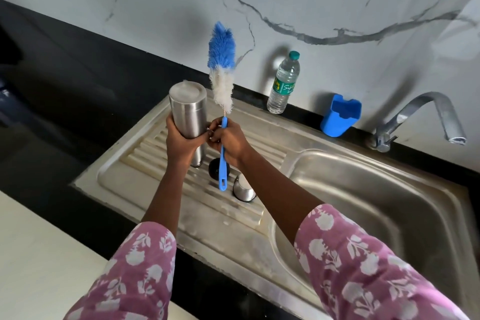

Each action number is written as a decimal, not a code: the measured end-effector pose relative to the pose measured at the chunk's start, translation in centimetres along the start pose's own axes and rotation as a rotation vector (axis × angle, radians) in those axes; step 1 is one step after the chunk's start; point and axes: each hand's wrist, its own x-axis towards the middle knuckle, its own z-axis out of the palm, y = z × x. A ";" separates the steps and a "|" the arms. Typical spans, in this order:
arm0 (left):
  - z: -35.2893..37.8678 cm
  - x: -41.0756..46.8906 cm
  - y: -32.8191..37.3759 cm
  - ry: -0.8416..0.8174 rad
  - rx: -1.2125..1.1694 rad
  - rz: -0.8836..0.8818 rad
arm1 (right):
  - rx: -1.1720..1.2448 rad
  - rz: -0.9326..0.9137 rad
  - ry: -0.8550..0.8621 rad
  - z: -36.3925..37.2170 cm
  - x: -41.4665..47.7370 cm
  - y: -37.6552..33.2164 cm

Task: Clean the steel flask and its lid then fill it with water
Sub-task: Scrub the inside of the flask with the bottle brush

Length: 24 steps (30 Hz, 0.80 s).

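Steel flask (pixel 187 109) upright in left hand (pixel 181 141) — right hand (pixel 230 143) (gripping brush (pixel 220 80)) just beside

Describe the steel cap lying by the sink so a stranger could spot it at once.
Find the steel sink's ribbed drainboard, left of the basin. Two small pieces lie on it just this side of the right hand, by the lower end of the blue bottle brush. The steel cap is the shiny metal one nearer the basin, unlike the black piece beside it.

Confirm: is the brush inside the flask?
No, the right hand holds the brush upright beside the flask, bristles in the air.
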 end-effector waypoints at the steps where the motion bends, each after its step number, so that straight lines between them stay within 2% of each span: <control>1: 0.0 0.0 0.0 -0.001 -0.005 -0.009 | -0.009 0.000 -0.002 0.1 0.0 -0.1; 18: -0.4 -0.6 -0.1 0.016 0.046 0.002 | -0.009 0.024 0.011 0.8 -0.5 -0.5; 24: -0.7 -0.8 0.0 0.007 -0.003 0.011 | -0.074 0.027 0.031 0.9 -0.8 -0.6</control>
